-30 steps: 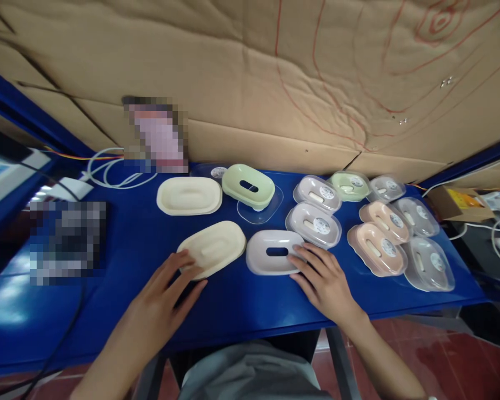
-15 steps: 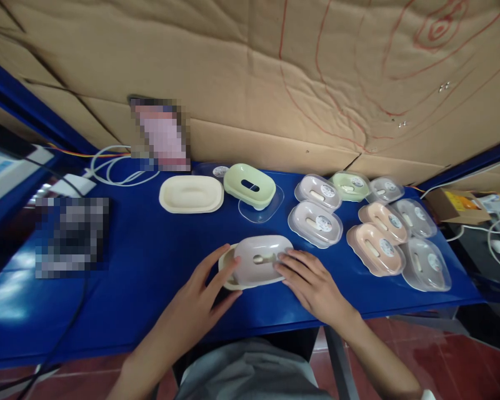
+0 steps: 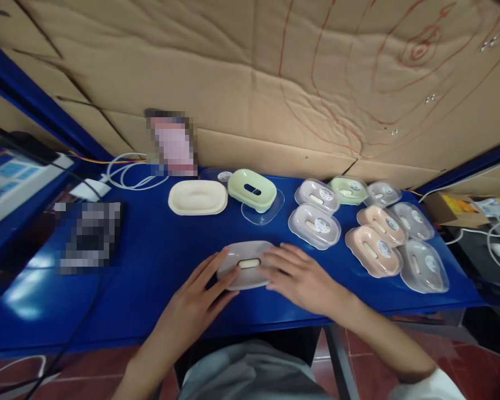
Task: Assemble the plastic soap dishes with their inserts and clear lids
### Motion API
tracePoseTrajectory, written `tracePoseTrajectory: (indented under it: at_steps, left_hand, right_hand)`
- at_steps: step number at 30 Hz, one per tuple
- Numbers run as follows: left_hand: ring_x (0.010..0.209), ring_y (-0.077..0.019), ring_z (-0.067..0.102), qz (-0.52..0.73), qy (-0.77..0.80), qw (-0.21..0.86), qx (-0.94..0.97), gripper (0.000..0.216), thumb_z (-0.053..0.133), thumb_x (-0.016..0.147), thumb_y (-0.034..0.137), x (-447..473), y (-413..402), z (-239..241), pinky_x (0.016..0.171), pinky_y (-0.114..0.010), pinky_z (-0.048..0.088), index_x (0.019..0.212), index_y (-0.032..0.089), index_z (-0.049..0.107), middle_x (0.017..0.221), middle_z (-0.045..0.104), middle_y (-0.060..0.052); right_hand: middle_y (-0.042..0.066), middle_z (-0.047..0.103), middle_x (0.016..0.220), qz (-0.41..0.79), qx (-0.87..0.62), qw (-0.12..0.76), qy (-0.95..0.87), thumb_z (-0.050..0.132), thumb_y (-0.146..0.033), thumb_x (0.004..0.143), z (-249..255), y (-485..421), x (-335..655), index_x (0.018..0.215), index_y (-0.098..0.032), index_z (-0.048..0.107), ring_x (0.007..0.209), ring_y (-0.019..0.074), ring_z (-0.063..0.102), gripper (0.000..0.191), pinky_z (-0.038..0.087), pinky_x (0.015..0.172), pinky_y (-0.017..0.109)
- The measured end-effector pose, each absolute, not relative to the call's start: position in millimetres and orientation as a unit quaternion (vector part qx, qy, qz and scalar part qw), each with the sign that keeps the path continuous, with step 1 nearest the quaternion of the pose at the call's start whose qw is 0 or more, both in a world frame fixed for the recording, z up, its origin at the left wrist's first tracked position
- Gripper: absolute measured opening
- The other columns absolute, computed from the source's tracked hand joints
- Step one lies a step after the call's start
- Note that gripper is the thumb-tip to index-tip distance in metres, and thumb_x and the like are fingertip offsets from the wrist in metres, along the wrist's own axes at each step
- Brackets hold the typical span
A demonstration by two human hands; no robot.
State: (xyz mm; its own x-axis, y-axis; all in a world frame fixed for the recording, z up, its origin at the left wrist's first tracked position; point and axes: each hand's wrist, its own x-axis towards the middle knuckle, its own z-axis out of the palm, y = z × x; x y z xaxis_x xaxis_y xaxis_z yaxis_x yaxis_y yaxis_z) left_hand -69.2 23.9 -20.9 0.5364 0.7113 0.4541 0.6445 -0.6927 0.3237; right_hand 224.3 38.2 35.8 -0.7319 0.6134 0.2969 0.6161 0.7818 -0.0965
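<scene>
A pale grey oval soap dish (image 3: 244, 251) lies on the table in front of me, with a cream piece showing through its middle slot. My left hand (image 3: 210, 280) grips its left end, thumb and fingers on the rim and top. At the right end, my right hand (image 3: 298, 275) holds the edge with its fingers over the rim, slightly blurred. Behind the dish sit a cream oval base (image 3: 198, 189) and a light green slotted tray (image 3: 253, 179), the latter resting partly on a clear lid (image 3: 270, 215).
Several lidded soap dishes in grey, green and peach (image 3: 373, 261) stand on the right of the blue table (image 3: 150, 300). At the left are a blurred-out dark item (image 3: 89, 236) and white cables (image 3: 127, 172). A cardboard wall (image 3: 225, 72) rises behind.
The grey tray has shifted left over the cream base, which now shows only through the slot. Both hands have stayed on the dish. The camera view has turned slightly.
</scene>
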Motion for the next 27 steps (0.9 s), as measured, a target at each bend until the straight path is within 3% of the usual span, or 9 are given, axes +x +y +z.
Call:
tracePoseTrajectory:
  at_steps: [4,7,9,12,15,18,21,24,27]
  left_hand:
    - [0.140,-0.0331,0.062,0.289,0.396,0.063,0.870,0.040,0.066,0.104,0.024,-67.0,24.6,-22.0,0.107,-0.051,0.063,0.144,0.026,0.064,0.165,0.050,-0.015]
    - [0.142,-0.0326,0.060,0.285,0.393,0.074,0.871,0.041,0.064,0.106,0.026,-68.3,25.5,-23.3,0.109,-0.052,0.062,0.146,0.027,0.061,0.166,0.048,-0.015]
    - [0.143,-0.0322,0.059,0.282,0.392,0.084,0.872,0.042,0.063,0.106,0.027,-69.8,25.7,-23.8,0.109,-0.052,0.062,0.148,0.029,0.060,0.166,0.048,-0.014]
    - [0.143,-0.0317,0.059,0.289,0.389,0.090,0.870,0.042,0.063,0.106,0.027,-70.9,25.5,-22.5,0.109,-0.052,0.062,0.148,0.031,0.060,0.165,0.049,-0.014]
    - [0.140,-0.0318,0.061,0.287,0.393,0.089,0.869,0.040,0.063,0.106,0.027,-70.3,25.1,-19.5,0.109,-0.052,0.062,0.146,0.031,0.061,0.162,0.051,-0.013]
    - [0.136,-0.0331,0.064,0.272,0.405,0.086,0.869,0.045,0.062,0.106,0.032,-69.5,24.1,-18.9,0.107,-0.053,0.062,0.151,0.028,0.056,0.158,0.056,-0.015]
    - [0.137,-0.0355,0.064,0.281,0.420,0.074,0.860,0.058,0.063,0.106,0.036,-69.5,22.1,-22.7,0.104,-0.051,0.063,0.160,0.024,0.046,0.158,0.055,-0.019]
    - [0.139,-0.0382,0.062,0.273,0.419,0.064,0.864,0.062,0.063,0.105,0.036,-69.8,19.9,-26.1,0.101,-0.051,0.064,0.163,0.028,0.042,0.168,0.042,-0.020]
    - [0.138,-0.0380,0.062,0.237,0.408,0.066,0.879,0.061,0.060,0.107,0.033,-70.3,18.3,-24.8,0.103,-0.055,0.062,0.165,0.036,0.040,0.172,0.037,-0.016]
  right_hand:
    - [0.012,0.070,0.145,-0.058,-0.435,0.141,-0.887,0.055,-0.029,0.111,56.6,96.4,216.8,0.140,-0.021,0.068,0.142,0.0315,0.060,0.033,0.052,0.118,0.055]
    - [0.021,0.068,0.144,-0.058,-0.458,0.070,-0.884,0.072,-0.032,0.102,48.2,127.1,208.4,0.127,-0.013,0.073,0.129,0.0415,0.068,0.032,0.056,0.109,0.063]
    - [0.024,0.064,0.149,-0.041,-0.448,0.054,-0.891,0.080,-0.026,0.095,39.9,133.6,206.5,0.120,-0.011,0.075,0.119,0.0416,0.072,0.029,0.058,0.104,0.062]
    - [0.016,0.072,0.139,-0.022,-0.440,0.067,-0.895,0.062,-0.017,0.106,40.5,127.9,211.6,0.109,-0.015,0.075,0.121,0.0338,0.073,0.014,0.053,0.112,0.059]
    - [0.007,0.079,0.120,0.109,-0.448,0.197,-0.865,0.046,-0.027,0.114,55.0,112.4,219.4,0.116,-0.022,0.068,0.117,0.0227,0.074,0.023,0.054,0.113,0.048]
    - [0.004,0.080,0.115,0.378,-0.444,0.400,-0.707,0.051,-0.048,0.112,61.9,88.6,218.9,0.115,-0.026,0.060,0.105,0.0202,0.078,0.024,0.062,0.099,0.040]
    - [0.003,0.080,0.112,0.567,-0.426,0.503,-0.494,0.061,-0.054,0.107,49.4,55.4,209.6,0.105,-0.027,0.057,0.105,0.0214,0.079,0.027,0.063,0.101,0.043]
    - [0.002,0.079,0.104,0.615,-0.438,0.531,-0.384,0.067,-0.052,0.104,26.8,16.8,202.4,0.112,-0.029,0.058,0.102,0.0215,0.080,0.026,0.063,0.100,0.043]
    - [0.001,0.078,0.101,0.519,-0.491,0.519,-0.469,0.065,-0.041,0.107,10.7,-17.2,206.1,0.139,-0.035,0.051,0.099,0.0201,0.079,0.036,0.064,0.095,0.040]
